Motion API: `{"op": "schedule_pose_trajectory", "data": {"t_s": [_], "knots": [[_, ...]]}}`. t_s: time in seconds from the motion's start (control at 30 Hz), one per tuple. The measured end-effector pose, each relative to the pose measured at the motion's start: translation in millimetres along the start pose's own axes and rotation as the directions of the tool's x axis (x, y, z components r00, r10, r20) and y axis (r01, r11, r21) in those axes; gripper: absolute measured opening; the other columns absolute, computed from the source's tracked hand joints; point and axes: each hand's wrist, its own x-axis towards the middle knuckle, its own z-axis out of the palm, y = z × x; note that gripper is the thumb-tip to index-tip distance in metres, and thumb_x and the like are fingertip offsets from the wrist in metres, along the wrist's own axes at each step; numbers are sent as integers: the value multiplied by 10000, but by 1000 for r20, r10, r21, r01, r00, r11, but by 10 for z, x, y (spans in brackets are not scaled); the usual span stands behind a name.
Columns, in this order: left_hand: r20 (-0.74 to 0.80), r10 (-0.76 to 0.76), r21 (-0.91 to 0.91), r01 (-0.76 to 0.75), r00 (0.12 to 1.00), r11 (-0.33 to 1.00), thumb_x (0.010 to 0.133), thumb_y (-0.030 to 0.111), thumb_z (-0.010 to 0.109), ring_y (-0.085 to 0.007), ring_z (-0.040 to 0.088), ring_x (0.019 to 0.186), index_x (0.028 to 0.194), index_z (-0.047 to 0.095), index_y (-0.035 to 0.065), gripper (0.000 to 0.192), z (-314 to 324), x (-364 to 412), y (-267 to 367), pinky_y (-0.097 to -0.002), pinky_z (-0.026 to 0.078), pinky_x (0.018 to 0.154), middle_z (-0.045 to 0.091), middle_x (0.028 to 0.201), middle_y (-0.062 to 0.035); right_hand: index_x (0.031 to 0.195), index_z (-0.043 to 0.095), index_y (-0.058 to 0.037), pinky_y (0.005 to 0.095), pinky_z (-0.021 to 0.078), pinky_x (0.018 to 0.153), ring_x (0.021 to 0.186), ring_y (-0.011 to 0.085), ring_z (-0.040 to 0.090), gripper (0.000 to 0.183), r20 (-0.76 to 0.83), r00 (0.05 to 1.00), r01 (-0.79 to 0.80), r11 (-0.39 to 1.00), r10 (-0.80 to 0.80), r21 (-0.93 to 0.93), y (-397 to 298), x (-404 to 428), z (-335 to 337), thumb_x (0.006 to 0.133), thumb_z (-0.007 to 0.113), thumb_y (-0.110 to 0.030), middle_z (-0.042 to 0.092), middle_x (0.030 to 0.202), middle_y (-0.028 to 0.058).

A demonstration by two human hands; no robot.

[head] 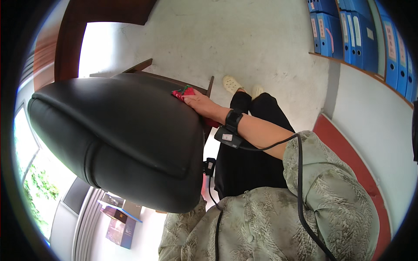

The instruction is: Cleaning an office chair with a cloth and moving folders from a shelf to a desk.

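Observation:
My right hand [205, 105] holds a crumpled red and green cloth [183, 93] against the padded black leather-like chair [130, 111], near its edge. A black strap and a cabled box [228, 137] are on the right wrist. My left hand is out of view; the chair's large padded part covers the area where the left forearm would be. A second small black box [210, 167] with a cable shows at the chair's edge. A bit of red material [211, 123] is visible below the right wrist.
Dark wooden furniture [104, 11] stands at the upper left, and wooden legs or bars [138, 66] show beyond the chair. Blue binders [362, 42] fill a wall shelf at the upper right. Boxes [120, 228] and a bright window [39, 182] lie at the lower left.

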Motion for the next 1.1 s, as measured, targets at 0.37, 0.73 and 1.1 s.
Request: {"op": "schedule_pose_trajectory", "data": {"t_s": [0.37,0.73,1.1], "knots": [[-346,-439,-639,134,829,757,925,399,443,-341,438,1227,1383,300,19,612,-1108,-266,893,-472,365,1004,403,1359,-241,1315,500,-49,249,415,935,1070,103,522,434,314,922,-294,938,227,185,-814,84,7,986,458,-330,575,1210,29],[-258,-156,-518,0,953,855,851,543,424,-308,202,1391,1466,192,71,810,-2668,-25,2812,-417,183,1146,187,1505,-166,1297,521,-99,453,310,1064,1275,377,387,391,521,641,605,788,-565,110,-2315,-41,562,927,532,-224,442,1316,239],[-283,-197,-370,82,939,925,789,279,587,-325,370,1295,1463,190,103,802,-2529,-42,2622,-418,314,1098,237,1475,-192,1351,476,-201,535,217,1103,1337,348,319,527,614,537,670,735,-578,105,-1938,380,681,853,615,-298,405,1378,194]]}}
